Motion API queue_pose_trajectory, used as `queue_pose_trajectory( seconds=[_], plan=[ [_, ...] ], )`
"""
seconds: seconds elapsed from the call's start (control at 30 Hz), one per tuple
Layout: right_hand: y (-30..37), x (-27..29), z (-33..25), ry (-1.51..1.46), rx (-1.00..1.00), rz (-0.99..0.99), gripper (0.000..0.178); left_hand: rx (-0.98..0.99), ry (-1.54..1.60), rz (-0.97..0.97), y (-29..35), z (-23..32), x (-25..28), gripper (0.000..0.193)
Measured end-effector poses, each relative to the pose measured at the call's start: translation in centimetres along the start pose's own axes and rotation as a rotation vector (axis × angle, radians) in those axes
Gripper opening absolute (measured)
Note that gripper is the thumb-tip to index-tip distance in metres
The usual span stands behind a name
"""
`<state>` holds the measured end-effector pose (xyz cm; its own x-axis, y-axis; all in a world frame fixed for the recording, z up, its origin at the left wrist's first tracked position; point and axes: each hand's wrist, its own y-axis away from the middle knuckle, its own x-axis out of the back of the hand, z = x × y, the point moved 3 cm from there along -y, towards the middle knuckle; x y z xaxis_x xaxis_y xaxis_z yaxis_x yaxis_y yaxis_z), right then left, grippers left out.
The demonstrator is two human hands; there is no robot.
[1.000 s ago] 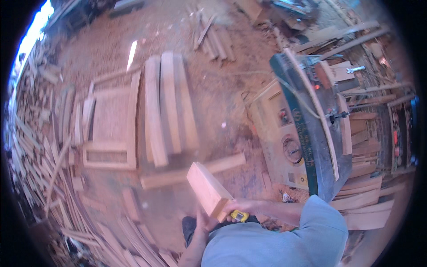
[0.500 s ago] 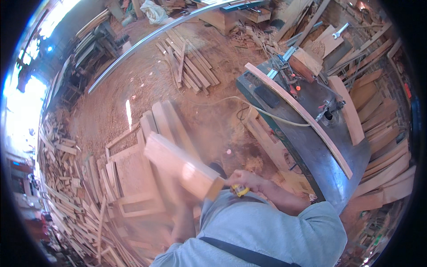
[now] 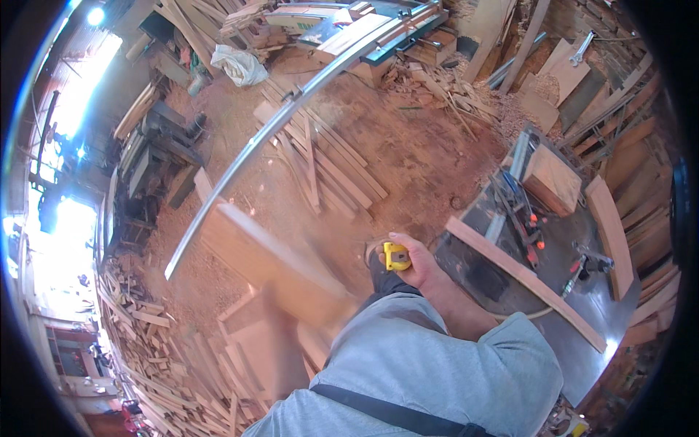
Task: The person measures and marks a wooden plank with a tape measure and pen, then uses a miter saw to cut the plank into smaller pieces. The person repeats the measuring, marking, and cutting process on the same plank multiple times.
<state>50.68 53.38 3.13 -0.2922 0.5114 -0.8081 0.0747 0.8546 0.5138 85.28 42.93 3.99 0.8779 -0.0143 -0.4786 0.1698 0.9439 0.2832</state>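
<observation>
- Right hand [image 3: 416, 264] out in front of the body, fingers closed round a yellow tape measure [image 3: 397, 256]; this grip narrow and full
- Left forearm [image 3: 287, 349] comes up from the lower edge, dark and smeared by motion; left hand [image 3: 274, 297] at the near side of a thick wooden beam [image 3: 269, 258], fingers lost in blur, so cannot tell how wide that grip is
- Beam aloft in front of the person, left of the tape measure, slanting from upper left down toward the waist; its lower end blurred near the grey shirt [image 3: 437, 357]
- Dark strap [image 3: 393, 415] across the shirt
- Right of the person, a metal-topped table [image 3: 568, 364]: on it a long wooden strip [image 3: 524, 282] lying slantwise, a squared wooden block [image 3: 551, 180], a curved wooden piece [image 3: 610, 237] near the right edge, and some tools with orange tips [image 3: 515, 222] between strip and block
- Beyond, sawdust-strewn floor [image 3: 437, 167] with a stack of long planks [image 3: 331, 164]; 1 long metal rail [image 3: 271, 125] runs over that part of the view, its lower end near the beam's far end
- Pale sack [image 3: 239, 65] farther back, near more timber
- Wooden offcuts [image 3: 149, 320] heaped at left, below bright openings [image 3: 69, 240]
- 1 wrench [image 3: 581, 49] at upper right, against a board
</observation>
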Motion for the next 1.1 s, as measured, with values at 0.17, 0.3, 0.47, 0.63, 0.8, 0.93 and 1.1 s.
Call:
queue_pose_trajectory(
  seconds=[0.17,0.3,0.47,0.63,0.8,0.93,1.1],
  plan=[
    [-10.2,-3.1,-10.2,-0.032,0.197,-0.072,0.015,-0.091,-0.224,-0.099,-12.8,1.9,-6.9,0.073],
    [-20.7,-3.3,-19.1,-0.108,0.342,-0.208,0.013,-0.151,-0.369,-0.151,-19.3,5.4,-17.3,0.068],
    [-31.2,-7.3,-31.4,-0.303,0.439,0.080,0.012,-0.211,-0.460,-0.224,-33.8,8.5,-32.0,0.057],
    [-37.0,-11.0,-41.4,-0.090,0.391,0.099,0.017,-0.233,-0.793,-0.257,-50.3,9.2,-44.1,0.057],
    [-40.0,-9.2,-49.1,0.035,0.461,0.215,0.017,-0.246,-1.288,-0.334,-63.9,6.6,-54.5,0.073],
    [-42.2,-9.1,-53.5,0.137,0.444,0.244,0.022,-0.358,-1.636,-0.352,-72.1,4.4,-60.0,0.074],
    [-46.4,-13.5,-58.1,0.248,0.474,0.297,0.024,-0.275,-1.711,-0.451,-79.4,2.6,-67.3,0.076]
  ],
)
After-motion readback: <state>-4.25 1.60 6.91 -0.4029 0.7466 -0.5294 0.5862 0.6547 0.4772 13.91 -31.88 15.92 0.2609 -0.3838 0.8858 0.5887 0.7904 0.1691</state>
